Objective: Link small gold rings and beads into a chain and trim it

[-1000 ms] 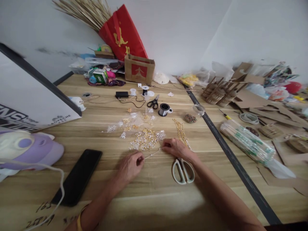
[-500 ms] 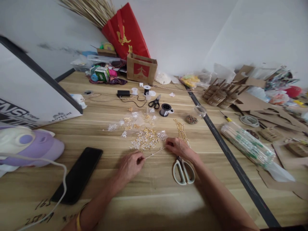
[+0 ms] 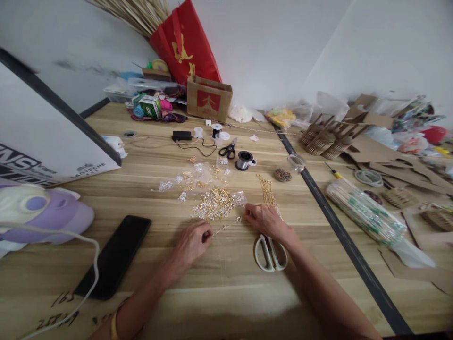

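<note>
My left hand pinches one end of a thin chain, which stretches to the right over the wooden table and ends in a small ring. My right hand is a short way right of that ring, apart from it, with its fingers loosely bent and their tips partly hidden. Just behind my hands lies a heap of gold and silver jewelry findings. Gold chains lie beyond my right hand. White-handled scissors rest under my right wrist, their blades hidden.
A black phone and a white cable lie at left, near a purple-and-white object. Behind the heap are small plastic bags, black scissors and a wire spool. A packet of sticks and cardboard pieces lie at right.
My right hand has let go of the chain's right end and shifted slightly right, so the end ring now shows. My left hand keeps its pinch in the same place.
</note>
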### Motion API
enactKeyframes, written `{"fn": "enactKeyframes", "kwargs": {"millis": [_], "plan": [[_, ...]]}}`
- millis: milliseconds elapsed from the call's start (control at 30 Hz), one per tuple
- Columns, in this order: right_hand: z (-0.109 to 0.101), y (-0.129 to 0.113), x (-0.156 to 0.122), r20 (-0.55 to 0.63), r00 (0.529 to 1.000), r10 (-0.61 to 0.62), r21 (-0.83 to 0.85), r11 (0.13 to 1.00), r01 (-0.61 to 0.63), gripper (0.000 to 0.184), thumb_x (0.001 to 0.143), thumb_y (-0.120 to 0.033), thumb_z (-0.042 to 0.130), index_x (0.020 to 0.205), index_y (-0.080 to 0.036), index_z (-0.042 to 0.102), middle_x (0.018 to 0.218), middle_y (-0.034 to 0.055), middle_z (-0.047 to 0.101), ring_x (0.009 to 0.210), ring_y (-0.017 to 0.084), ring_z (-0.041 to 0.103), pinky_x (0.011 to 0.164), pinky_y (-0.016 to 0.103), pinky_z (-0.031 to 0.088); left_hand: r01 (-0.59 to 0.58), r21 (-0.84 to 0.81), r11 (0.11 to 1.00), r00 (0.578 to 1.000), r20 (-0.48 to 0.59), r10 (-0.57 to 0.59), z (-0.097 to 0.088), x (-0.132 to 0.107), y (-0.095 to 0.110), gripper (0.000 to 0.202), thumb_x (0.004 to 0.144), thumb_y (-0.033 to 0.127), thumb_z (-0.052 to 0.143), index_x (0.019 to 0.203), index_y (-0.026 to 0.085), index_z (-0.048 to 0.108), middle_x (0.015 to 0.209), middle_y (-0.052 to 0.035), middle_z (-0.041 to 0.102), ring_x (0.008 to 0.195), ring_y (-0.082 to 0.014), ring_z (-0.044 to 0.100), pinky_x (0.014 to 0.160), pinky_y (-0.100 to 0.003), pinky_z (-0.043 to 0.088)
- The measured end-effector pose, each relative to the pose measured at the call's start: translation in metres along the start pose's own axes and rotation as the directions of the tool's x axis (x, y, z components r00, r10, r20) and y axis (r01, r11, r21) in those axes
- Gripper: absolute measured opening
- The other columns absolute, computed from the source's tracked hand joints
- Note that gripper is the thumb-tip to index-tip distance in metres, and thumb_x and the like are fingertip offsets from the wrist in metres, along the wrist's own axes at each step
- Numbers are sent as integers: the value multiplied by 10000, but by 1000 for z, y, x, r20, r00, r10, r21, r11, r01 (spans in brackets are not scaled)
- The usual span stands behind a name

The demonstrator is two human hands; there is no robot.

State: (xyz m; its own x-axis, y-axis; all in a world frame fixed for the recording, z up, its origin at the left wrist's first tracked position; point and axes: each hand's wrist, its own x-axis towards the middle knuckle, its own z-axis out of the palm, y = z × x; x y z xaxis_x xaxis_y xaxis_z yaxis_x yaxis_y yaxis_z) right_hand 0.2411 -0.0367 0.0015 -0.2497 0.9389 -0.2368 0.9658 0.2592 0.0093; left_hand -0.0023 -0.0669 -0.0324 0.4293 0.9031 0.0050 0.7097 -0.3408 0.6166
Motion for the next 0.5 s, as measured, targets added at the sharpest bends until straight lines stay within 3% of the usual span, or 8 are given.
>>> {"fn": "enactKeyframes", "kwargs": {"millis": [133,233,500], "plan": [[-8,-11,-8,-80,995,-64,23,998,66,140,924,-303,487,987,-194,549,949,68,630,754,162,617,577,248,285,-11,-23,1000,1000,11,12,-2,0,-1,144,739,67,530,674,163,615,666,0,575,592,-117,512,567,-214,376],[-10,-25,-11,-88,978,-189,125,972,199,120,936,-235,462,902,-191,569,926,53,603,735,140,604,574,245,277,-6,-52,999,999,33,8,-3,1,-1,139,736,68,538,674,162,619,664,4,570,585,-115,511,562,-212,372],[17,-48,-6,-151,939,-308,281,898,339,89,917,-197,479,965,-184,553,929,32,567,761,126,572,626,224,333,33,-73,997,998,50,-29,-7,0,3,146,733,63,551,668,162,636,659,3,567,593,-124,506,572,-222,360]]}}
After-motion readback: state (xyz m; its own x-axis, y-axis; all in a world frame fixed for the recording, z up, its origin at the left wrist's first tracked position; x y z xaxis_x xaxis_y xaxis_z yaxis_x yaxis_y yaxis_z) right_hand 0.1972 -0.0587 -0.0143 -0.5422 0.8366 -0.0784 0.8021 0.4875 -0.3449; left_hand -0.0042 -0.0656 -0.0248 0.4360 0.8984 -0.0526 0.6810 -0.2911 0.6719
